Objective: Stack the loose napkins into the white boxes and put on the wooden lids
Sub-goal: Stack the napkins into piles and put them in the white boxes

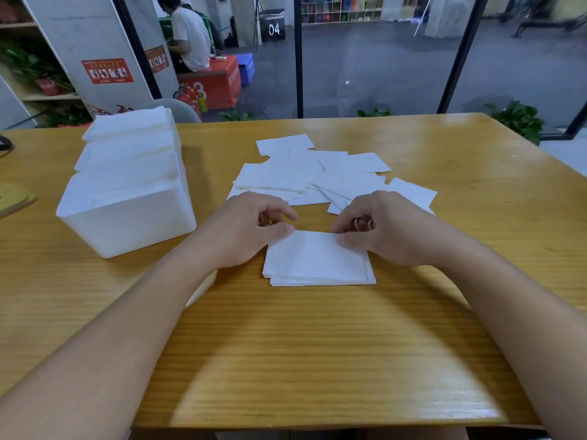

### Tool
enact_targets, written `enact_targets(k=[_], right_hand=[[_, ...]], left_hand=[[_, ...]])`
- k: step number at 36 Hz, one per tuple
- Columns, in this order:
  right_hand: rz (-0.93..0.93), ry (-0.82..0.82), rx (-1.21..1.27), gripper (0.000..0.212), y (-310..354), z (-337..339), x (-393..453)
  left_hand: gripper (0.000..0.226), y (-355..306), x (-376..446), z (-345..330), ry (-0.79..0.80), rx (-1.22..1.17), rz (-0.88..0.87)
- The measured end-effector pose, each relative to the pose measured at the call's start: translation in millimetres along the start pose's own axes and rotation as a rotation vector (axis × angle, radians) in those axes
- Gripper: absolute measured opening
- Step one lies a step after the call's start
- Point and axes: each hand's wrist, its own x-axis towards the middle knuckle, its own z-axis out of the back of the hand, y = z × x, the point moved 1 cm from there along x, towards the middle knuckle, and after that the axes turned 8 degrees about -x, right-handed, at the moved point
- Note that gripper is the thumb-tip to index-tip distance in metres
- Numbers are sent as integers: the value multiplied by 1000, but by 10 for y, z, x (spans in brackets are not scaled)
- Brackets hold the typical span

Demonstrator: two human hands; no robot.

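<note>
One small squared stack of napkins point(317, 260) is pinched at its far corners by the left hand point(244, 230) and right hand point(378, 230). Beyond, loose napkins point(317, 176) are left scattered on the worktop point(286, 344). Three white boxes point(127, 185) are seen filled, unlidded; one wooden lid point(14, 196) is cut off at left.

seated person point(190, 39), red box point(216, 85), potted plant point(518, 120)

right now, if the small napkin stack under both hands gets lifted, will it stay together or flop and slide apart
The napkin stack would likely sag: its sheets look thin and soft. It is probably very light, being only a few layers thick. The layers may fan apart, since their near edges already sit uneven; the left hand and right hand pinching the far edge should help.
</note>
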Motion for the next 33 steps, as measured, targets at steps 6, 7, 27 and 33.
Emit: enact_targets(k=[6, 7, 27, 33], right_hand=[[-10, -36, -20, 4, 15, -3, -5], [-10, -45, -7, 3, 17, -3, -4], [-157, 90, 79, 20, 13, 129, -33], [-166, 112, -31, 18, 30, 104, -30]], left_hand=[[14, -19, -11, -21, 22, 4, -8], [15, -31, -13, -16, 23, -26, -19], [5, -56, -23, 11, 48, -235, 46], [4, -60, -26, -15, 70, -88, 26]])
